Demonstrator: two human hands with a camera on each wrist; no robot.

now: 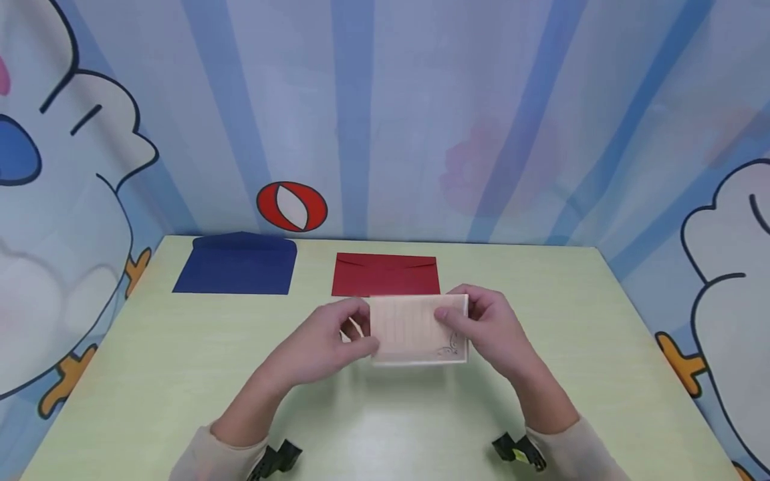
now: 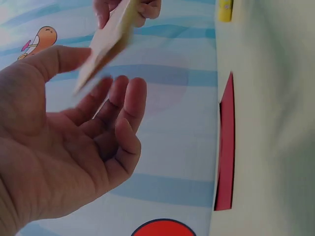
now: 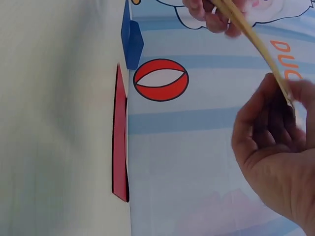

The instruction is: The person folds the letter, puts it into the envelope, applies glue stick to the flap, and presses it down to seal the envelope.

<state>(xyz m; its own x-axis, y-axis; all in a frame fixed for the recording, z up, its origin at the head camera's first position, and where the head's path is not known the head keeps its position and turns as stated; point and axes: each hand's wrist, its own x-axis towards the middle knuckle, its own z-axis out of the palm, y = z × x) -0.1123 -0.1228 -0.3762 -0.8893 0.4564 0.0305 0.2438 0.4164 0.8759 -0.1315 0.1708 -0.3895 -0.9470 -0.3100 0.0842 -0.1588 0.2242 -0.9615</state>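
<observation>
A cream sheet of letter paper [image 1: 412, 334] with faint lines and a scroll ornament in one corner is held up over the table. My right hand [image 1: 493, 331] pinches its right side, thumb on the front and fingers behind. At the opposite edge is my left hand [image 1: 331, 341], its thumb tip touching the paper. In the left wrist view the fingers [image 2: 130, 101] of that hand are loosely curled below the paper's blurred end. Behind the paper, a red envelope [image 1: 385, 272] lies flat with its flap folded down.
A dark blue envelope [image 1: 237, 267] lies at the back left of the pale green table [image 1: 198, 354], its flap raised toward the wall. A light blue printed curtain [image 1: 409, 120] with cartoon figures rises along the back and sides.
</observation>
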